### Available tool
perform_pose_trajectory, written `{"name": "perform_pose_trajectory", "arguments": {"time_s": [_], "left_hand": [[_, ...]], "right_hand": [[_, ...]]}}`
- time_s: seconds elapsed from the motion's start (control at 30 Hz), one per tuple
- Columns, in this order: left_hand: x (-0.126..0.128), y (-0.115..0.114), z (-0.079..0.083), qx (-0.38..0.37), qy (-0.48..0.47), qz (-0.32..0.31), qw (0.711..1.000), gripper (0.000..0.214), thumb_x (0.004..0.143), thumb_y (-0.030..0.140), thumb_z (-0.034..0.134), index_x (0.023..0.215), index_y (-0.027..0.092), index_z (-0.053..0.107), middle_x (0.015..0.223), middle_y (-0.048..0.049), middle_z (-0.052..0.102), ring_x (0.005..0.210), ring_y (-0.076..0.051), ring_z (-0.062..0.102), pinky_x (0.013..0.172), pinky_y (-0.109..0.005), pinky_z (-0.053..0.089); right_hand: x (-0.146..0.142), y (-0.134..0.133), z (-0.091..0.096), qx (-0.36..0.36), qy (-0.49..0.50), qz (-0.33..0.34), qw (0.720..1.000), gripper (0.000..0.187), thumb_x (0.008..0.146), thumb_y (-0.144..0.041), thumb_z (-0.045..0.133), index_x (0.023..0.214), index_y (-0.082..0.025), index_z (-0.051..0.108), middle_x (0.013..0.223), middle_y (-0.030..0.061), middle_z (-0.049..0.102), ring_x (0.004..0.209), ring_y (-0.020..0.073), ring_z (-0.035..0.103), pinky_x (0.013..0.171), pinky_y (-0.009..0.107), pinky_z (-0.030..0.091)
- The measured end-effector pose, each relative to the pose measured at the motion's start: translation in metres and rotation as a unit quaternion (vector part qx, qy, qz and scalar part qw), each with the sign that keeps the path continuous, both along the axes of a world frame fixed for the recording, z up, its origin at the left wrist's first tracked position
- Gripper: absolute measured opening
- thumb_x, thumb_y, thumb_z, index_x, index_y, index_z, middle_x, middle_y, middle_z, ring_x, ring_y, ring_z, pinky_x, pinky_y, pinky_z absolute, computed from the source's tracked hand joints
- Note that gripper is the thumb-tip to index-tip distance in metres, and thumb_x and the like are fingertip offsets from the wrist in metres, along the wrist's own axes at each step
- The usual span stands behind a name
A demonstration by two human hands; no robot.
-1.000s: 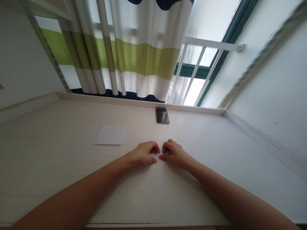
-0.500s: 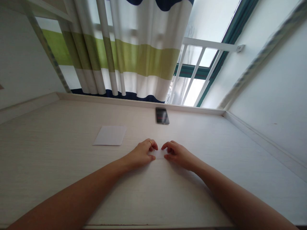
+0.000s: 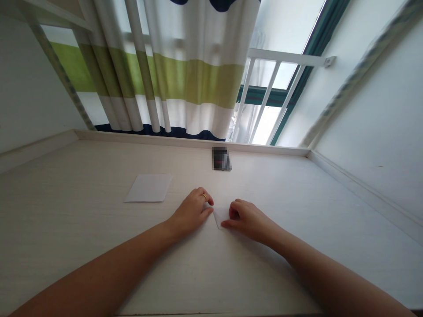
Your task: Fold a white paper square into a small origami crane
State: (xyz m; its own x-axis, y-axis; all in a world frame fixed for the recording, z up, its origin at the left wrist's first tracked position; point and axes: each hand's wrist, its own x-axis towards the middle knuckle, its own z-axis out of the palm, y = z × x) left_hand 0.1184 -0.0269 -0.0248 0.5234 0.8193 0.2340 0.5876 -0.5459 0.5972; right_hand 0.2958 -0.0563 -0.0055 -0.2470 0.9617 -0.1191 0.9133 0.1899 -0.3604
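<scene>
Paper piece (image 3: 220, 216), small and white, in the middle of the scene, between the two hands and in contact with both. Visible part narrowing to a corner on the near side; right portion covered by the right hand (image 3: 247, 217). Left hand (image 3: 189, 211) to the left, thumb and a fingertip brought together at the far left corner of the paper piece; gold ring (image 3: 205, 197) on one finger. Right hand clamped on the opposite side, thumb on the near corner, fingers curled inward. Hands apart from each other, bare paper in the gap. Flat on the surface (image 3: 198, 273) or slightly raised: not determinable. Larger white sheet (image 3: 148, 188) lying flat, left of and farther than the left hand, not touching it. Dark pixelated item (image 3: 220, 159) beyond the hands, near the far rim (image 3: 165, 141); details obscured. Green-banded curtain (image 3: 198, 83) and white railing (image 3: 287, 57) past the rim.
</scene>
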Motion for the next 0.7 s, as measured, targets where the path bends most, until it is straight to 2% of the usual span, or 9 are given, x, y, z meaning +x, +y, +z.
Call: {"name": "perform_pose_trajectory", "arguments": {"time_s": [0.1, 0.23, 0.37, 0.5, 0.7], "left_hand": [[0.003, -0.009, 0.004, 0.037, 0.052, -0.055, 0.996, 0.016, 0.079, 0.017, 0.042, 0.076, 0.016, 0.058, 0.08, -0.0048, 0.057, 0.082, -0.017, 0.05, 0.078, -0.028, 0.04], [0.004, -0.016, 0.008, 0.075, 0.103, -0.087, 0.988, 0.024, 0.082, 0.019, 0.037, 0.081, 0.016, 0.061, 0.087, -0.0065, 0.06, 0.083, -0.017, 0.052, 0.078, -0.03, 0.041], [0.003, -0.016, 0.009, 0.086, 0.119, -0.102, 0.984, 0.026, 0.083, 0.023, 0.039, 0.083, 0.016, 0.063, 0.099, -0.0068, 0.059, 0.089, -0.018, 0.053, 0.082, -0.029, 0.04], [0.002, -0.015, 0.008, 0.085, 0.128, -0.105, 0.983, 0.028, 0.084, 0.026, 0.038, 0.084, 0.017, 0.064, 0.094, -0.0058, 0.062, 0.087, -0.017, 0.054, 0.081, -0.028, 0.041], [0.003, -0.015, 0.01, 0.095, 0.134, -0.102, 0.981, 0.029, 0.083, 0.027, 0.039, 0.085, 0.015, 0.065, 0.097, -0.0073, 0.062, 0.09, -0.018, 0.053, 0.082, -0.029, 0.041]], "right_hand": [[-0.001, 0.0, -0.001, 0.021, -0.012, 0.013, 1.0, 0.023, 0.068, -0.039, 0.058, 0.062, -0.018, 0.051, 0.072, 0.0024, 0.055, 0.064, 0.0145, 0.048, 0.056, 0.024, 0.031], [-0.001, -0.001, 0.0, 0.008, 0.007, 0.005, 1.0, 0.023, 0.066, -0.039, 0.06, 0.069, -0.018, 0.052, 0.075, 0.0027, 0.055, 0.067, 0.0152, 0.049, 0.058, 0.025, 0.032], [0.002, 0.001, -0.001, -0.001, 0.056, -0.002, 0.998, 0.034, 0.062, -0.038, 0.065, 0.086, -0.018, 0.052, 0.082, 0.003, 0.054, 0.071, 0.0159, 0.049, 0.06, 0.025, 0.035], [0.004, 0.003, -0.004, 0.022, 0.064, -0.001, 0.998, 0.017, 0.074, -0.032, 0.053, 0.083, -0.018, 0.053, 0.084, 0.0042, 0.052, 0.073, 0.0148, 0.05, 0.063, 0.025, 0.037], [0.004, 0.002, -0.002, 0.009, 0.058, -0.021, 0.998, 0.016, 0.07, -0.028, 0.057, 0.08, -0.017, 0.052, 0.087, 0.0048, 0.049, 0.072, 0.0141, 0.049, 0.064, 0.025, 0.038]]}}
